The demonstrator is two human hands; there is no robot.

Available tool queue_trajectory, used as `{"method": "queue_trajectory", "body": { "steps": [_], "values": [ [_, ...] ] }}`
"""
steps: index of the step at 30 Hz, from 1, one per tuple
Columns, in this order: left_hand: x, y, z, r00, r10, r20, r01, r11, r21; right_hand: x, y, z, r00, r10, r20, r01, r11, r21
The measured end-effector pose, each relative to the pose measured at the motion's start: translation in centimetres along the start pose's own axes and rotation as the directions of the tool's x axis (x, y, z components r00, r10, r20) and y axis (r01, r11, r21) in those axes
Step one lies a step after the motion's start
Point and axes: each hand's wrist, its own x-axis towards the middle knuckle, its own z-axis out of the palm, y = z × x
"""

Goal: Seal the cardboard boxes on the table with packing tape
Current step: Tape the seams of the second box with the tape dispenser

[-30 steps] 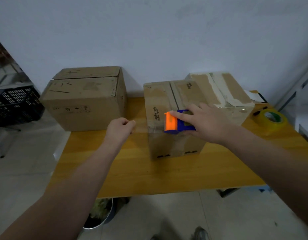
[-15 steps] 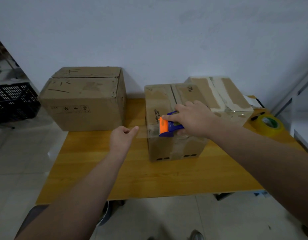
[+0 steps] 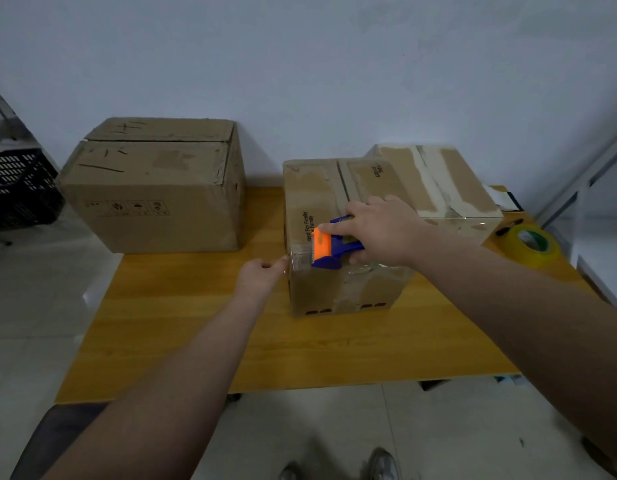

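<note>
Fingers [image 3: 338,230] of right hand [image 3: 386,230] grip dispenser [image 3: 322,245] at box [image 3: 317,188] edge; left hand [image 3: 258,275] pinches tape [image 3: 300,259].

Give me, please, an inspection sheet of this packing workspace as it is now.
Surface: yellow wooden table, boxes along its back.
Job's things: three brown cardboard boxes, large left box, middle box, right rear box; orange-and-blue tape dispenser on the middle box's front top edge.
Clutter: yellowish tape roll at the table's right edge.
Grippers: left hand pinches clear tape at the middle box's left corner; right hand grips the dispenser.
Cables: nothing seen.
Surroundings: white wall, tiled floor, black plastic crate at left.
</note>
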Motion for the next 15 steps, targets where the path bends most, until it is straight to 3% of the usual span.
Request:
{"method": "queue_trajectory", "body": {
  "steps": [5, 15],
  "values": [
    [0.05, 0.11, -0.14, 0.982, -0.134, 0.130, 0.139, 0.990, -0.026, 0.05, -0.06, 0.15, 1.000, 0.008, -0.006, -0.008, 1.000, 0.012],
    [-0.51, 0.60, 0.50, 0.979, -0.187, 0.081, 0.191, 0.981, -0.040, 0.20, -0.14, -0.08, 1.000, 0.018, 0.013, -0.019, 1.000, 0.023]
  ]
}}
